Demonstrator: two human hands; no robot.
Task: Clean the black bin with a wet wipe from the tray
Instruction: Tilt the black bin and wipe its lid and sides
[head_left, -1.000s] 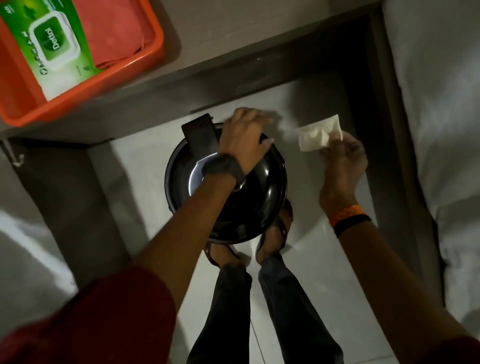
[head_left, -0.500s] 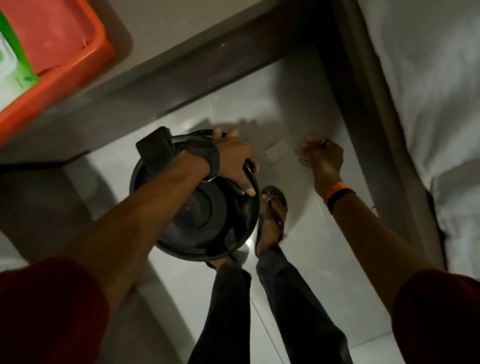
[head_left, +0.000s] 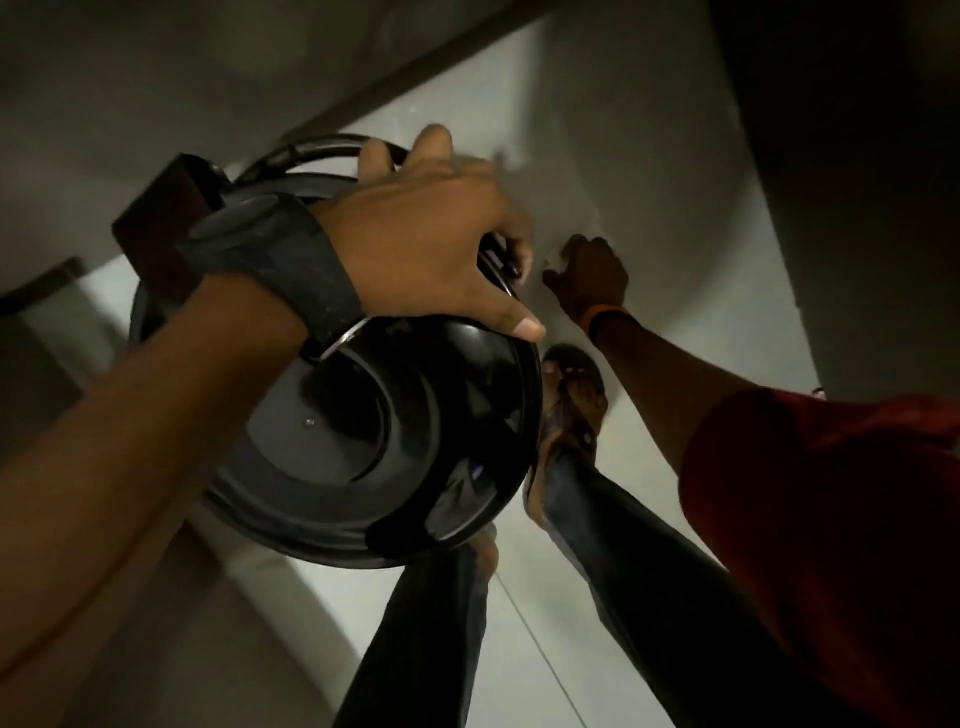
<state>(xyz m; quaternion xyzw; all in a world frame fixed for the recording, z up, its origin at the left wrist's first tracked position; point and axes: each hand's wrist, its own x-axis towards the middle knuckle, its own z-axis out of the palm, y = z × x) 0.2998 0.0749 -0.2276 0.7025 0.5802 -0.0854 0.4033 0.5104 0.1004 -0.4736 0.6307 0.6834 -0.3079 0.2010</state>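
The round black bin (head_left: 405, 441) with its glossy lid fills the middle of the head view, tilted and close to the camera. My left hand (head_left: 431, 244), with a black watch on the wrist, grips the bin's far rim and its thin wire handle. My right hand (head_left: 592, 275), with an orange band on the wrist, is down at the floor beyond the bin. Its fingers are curled around a small pale bit of the wet wipe (head_left: 555, 258), most of which is hidden. The tray is out of view.
My sandalled foot (head_left: 571, 395) and dark-trousered legs stand on the pale tiled floor (head_left: 649, 182) just right of the bin. A dark furniture side (head_left: 857, 156) runs along the right. A grey table edge (head_left: 363, 88) crosses the top left.
The wipe left my right hand and landed on the floor; that hand has dropped down onto it. The view has tilted down, the tray has left the frame, and the bin looms closer.
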